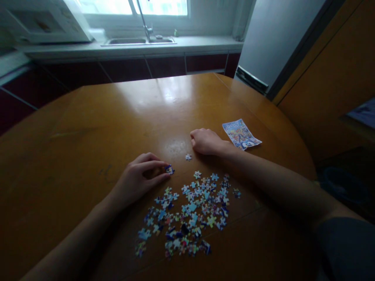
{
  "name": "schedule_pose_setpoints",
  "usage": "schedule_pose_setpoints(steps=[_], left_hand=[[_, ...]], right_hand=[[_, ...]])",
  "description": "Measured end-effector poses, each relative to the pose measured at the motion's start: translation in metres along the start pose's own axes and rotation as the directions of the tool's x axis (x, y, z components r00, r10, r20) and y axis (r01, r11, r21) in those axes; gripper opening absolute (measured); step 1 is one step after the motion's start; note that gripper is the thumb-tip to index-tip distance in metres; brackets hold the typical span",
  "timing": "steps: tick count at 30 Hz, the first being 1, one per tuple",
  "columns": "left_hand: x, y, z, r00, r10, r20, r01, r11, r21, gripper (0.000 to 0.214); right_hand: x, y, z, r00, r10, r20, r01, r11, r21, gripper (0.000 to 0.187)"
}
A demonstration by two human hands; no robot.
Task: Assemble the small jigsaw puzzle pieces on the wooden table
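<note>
My left hand (139, 177) rests on the round wooden table (117, 117) and pinches a small blue puzzle piece (169, 169) between thumb and fingers. My right hand (206, 141) lies further back as a loose fist; what it holds, if anything, is hidden. A single pale puzzle piece (188, 157) lies between the two hands. A spread of several loose colourful puzzle pieces (190, 210) covers the table in front of me, below both hands.
A printed picture card (240, 134) lies to the right of my right hand. Behind the table runs a counter with a sink and tap (143, 37) under a window. A grey fridge (275, 43) and wooden panelling stand at the right.
</note>
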State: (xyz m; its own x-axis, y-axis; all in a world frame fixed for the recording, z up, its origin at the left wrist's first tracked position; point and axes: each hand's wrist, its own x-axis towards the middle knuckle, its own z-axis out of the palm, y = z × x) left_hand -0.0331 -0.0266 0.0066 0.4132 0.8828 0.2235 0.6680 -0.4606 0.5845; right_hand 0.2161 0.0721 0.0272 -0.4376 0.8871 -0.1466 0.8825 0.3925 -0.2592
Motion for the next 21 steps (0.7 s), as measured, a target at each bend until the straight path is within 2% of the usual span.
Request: schedule_pose_setpoints(steps=[11, 15, 21], left_hand=[[0.0008, 0.0014, -0.0008, 1.000, -0.012, -0.002, 0.012, 1.000, 0.004, 0.024], [0.0018, 0.0018, -0.0028, 0.999, -0.052, 0.005, 0.052, 0.999, -0.015, 0.029], [0.0020, 0.0009, -0.0049, 0.991, -0.120, -0.059, 0.120, 0.993, 0.012, 0.038]], right_hand=[[-0.0004, -0.0003, -0.0005, 1.000, -0.010, -0.006, 0.010, 1.000, 0.018, 0.031], [-0.0020, -0.0014, -0.0014, 1.000, 0.007, -0.012, -0.006, 0.999, 0.046, 0.028], [-0.0013, 0.0047, -0.0071, 0.999, 0.012, -0.048, -0.006, 0.991, 0.131, 0.023]])
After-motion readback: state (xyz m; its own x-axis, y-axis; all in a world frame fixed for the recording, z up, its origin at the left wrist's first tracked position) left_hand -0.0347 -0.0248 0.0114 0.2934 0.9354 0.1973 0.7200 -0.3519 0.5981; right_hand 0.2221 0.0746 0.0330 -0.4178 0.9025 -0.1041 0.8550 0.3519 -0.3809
